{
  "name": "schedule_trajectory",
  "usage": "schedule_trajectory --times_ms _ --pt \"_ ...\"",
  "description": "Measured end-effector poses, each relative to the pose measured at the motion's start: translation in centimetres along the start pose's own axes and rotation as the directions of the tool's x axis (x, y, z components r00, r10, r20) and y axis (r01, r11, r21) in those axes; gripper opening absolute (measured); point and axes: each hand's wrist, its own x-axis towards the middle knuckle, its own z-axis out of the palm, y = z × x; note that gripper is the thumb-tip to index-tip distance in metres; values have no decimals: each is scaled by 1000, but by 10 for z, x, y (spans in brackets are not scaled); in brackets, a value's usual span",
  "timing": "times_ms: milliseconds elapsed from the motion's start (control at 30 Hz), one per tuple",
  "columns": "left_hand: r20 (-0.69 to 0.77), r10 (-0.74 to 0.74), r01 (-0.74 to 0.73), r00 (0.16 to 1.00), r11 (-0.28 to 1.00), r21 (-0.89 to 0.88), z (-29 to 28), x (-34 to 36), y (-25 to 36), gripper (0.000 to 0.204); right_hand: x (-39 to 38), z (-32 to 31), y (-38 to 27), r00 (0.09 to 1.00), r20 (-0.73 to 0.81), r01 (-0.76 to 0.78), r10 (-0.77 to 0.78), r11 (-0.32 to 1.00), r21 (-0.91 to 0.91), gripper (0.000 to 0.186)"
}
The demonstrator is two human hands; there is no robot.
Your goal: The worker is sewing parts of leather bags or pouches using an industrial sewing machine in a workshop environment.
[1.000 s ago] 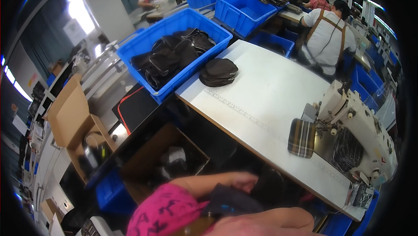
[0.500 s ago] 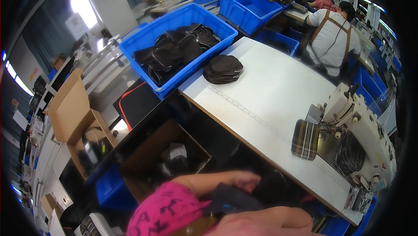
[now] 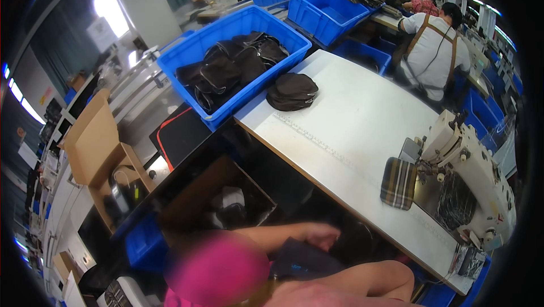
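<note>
My left hand (image 3: 323,236) is low in the picture, its fingers curled closed beside dark cloth (image 3: 303,259) with a small blue mark. Whatever may be in its fingers is hidden. A bent bare right arm (image 3: 368,278) crosses the bottom of the view, and the hand at its end does not show. Beyond the hands stands a white sewing table (image 3: 334,131). On it lie a dark brown rounded cloth pouch (image 3: 292,92) and a plaid fabric piece (image 3: 398,183), the latter beside the sewing machine (image 3: 473,174). Neither hand touches these pieces.
A blue bin (image 3: 164,60) of dark brown pouches stands by the table's far left corner. Another blue bin (image 3: 323,9) is behind. An open cardboard box (image 3: 93,143) stands at left, and a second carton (image 3: 198,193) lies below the table edge. A co-worker (image 3: 433,52) sits at far right.
The bent right arm has shifted slightly up and to the right. My left hand has barely moved, and the items on the table lie as before.
</note>
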Motion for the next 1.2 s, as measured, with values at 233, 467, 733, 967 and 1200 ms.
schedule_trajectory --times_ms 233,467,733,967,1200 --pt "28 -11 11 1000 1000 -5 12 -3 3 38 0 1 4 1000 11 -5 5 1000 22 41" --pt "-40 9 -9 999 1000 -13 -12 4 -3 39 8 0 8 998 62 1 -4 999 49 42" --pt "7 15 -15 1000 1000 -13 5 1 1 41 10 -2 14 995 98 14 -21 997 71 43" --pt "20 12 -11 1000 1000 -9 24 -5 8 39 12 1 16 993 116 10 -21 995 100 44" --pt "-29 1 -1 1000 1000 2 17 -2 6 38 13 4 20 991 130 10 -27 992 129 45"
